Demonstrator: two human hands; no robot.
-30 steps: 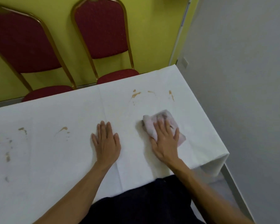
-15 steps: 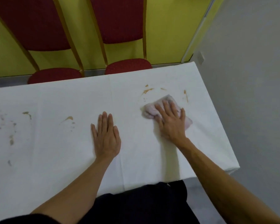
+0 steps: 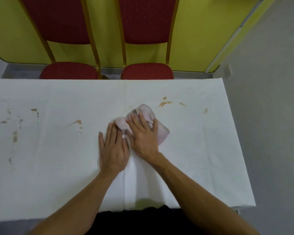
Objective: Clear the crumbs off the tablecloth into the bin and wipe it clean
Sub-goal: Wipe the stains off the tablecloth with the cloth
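While the left hand (image 3: 113,146) lies flat, fingers together, just beside the pink cloth (image 3: 162,135) on the tablecloth (image 3: 202,150), the right hand (image 3: 143,138) presses that cloth down, fingers spread; orange stains (image 3: 164,103) lie just beyond it.

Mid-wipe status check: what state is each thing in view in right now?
Tablecloth, spread flat, creased, stained.
Right hand, fingers spread, pressing the wiping cloth down.
Wiping cloth, crumpled, on the tablecloth under the right hand.
Left hand, flat on the tablecloth, beside the right hand.
Orange stains, just beyond the cloth, unwiped.
Brown stains, at the left, unwiped.
Red chairs, upright, unoccupied, at the far edge.
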